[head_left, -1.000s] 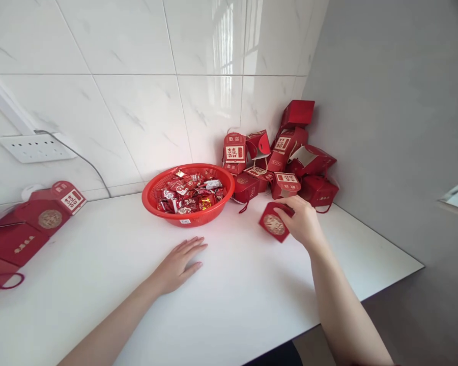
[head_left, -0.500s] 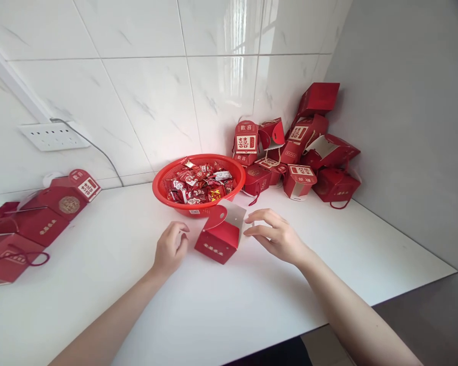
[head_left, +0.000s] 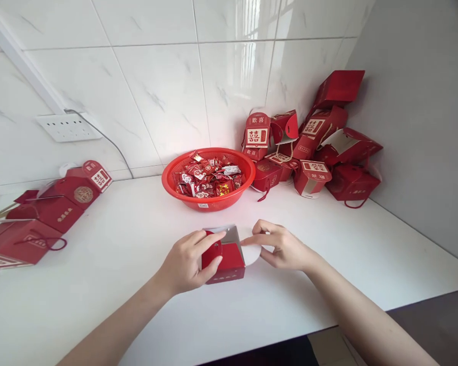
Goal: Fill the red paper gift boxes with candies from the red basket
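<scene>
A small red cardboard gift box (head_left: 226, 263) with an open top and a pale grey inside stands on the white table in front of me. My left hand (head_left: 191, 262) grips its left side, fingers over the red flap with a hole and thumb against the front. At its right, my right hand (head_left: 282, 246) has the box's rounded flap, white side up, between thumb and fingers. Behind the box sits a red plastic basket (head_left: 209, 203) full of red-wrapped candies (head_left: 209, 178).
Several red gift boxes (head_left: 313, 175) are piled in the back right corner against the grey wall. More red boxes (head_left: 64, 203) with cord handles stand in a row at the left. A white power strip (head_left: 68, 127) is on the tiled wall, its cable hanging to the table (head_left: 137, 218).
My left hand has moved right onto the box, and my right hand has taken its right flap, which is now folded outward. The box sits nearer to me, farther from the basket.
</scene>
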Available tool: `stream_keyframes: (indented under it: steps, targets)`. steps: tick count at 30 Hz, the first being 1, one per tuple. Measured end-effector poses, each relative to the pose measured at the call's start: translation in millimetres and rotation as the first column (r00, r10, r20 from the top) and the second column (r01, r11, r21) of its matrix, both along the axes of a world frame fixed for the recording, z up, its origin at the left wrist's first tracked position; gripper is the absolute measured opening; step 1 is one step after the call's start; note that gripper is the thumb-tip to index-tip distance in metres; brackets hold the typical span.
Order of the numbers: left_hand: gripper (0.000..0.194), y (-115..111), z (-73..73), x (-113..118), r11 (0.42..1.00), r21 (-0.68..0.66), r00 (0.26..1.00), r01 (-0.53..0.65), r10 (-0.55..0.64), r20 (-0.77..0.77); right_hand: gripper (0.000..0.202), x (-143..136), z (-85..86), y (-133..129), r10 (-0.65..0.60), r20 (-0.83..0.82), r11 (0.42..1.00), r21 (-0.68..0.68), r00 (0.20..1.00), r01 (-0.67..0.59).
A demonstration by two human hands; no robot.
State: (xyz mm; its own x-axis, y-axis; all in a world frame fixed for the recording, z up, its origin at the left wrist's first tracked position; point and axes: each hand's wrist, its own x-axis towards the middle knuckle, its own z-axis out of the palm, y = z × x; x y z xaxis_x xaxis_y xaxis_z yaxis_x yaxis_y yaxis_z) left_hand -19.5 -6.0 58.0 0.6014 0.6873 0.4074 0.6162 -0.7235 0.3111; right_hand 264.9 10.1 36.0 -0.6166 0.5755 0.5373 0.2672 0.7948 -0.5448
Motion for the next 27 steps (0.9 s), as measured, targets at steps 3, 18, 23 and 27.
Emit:
stream_keyframes:
  steps: [3, 18, 23, 27]
  targets:
    - [0.034, 3, -2.3, -4, 0.989, -0.147, 0.998, 0.035, -0.027, 0.058, 0.057, -1, 6.0, -4, 0.169, 0.131, 0.97, -0.199, 0.977, -0.142]
    - [0.025, 21, -30.9, -16, 0.883, -0.47, 0.891, -0.005, 0.217, 0.399, 0.019, -4, -13.9, 8, 0.038, 0.0, 0.966, -0.254, 0.999, -0.036]
    - [0.017, 18, -41.9, -9, 0.991, -0.067, 0.932, -0.116, 0.132, 0.337, 0.01, -8, -19.5, 12, 0.037, -0.093, 0.945, -0.322, 0.995, -0.065]
    - [0.02, 14, -47.2, -2, 0.987, -0.134, 0.933, 0.088, -0.035, 0.358, 0.016, -13, -18.4, 12, 0.016, -0.121, 0.941, -0.334, 0.993, -0.056]
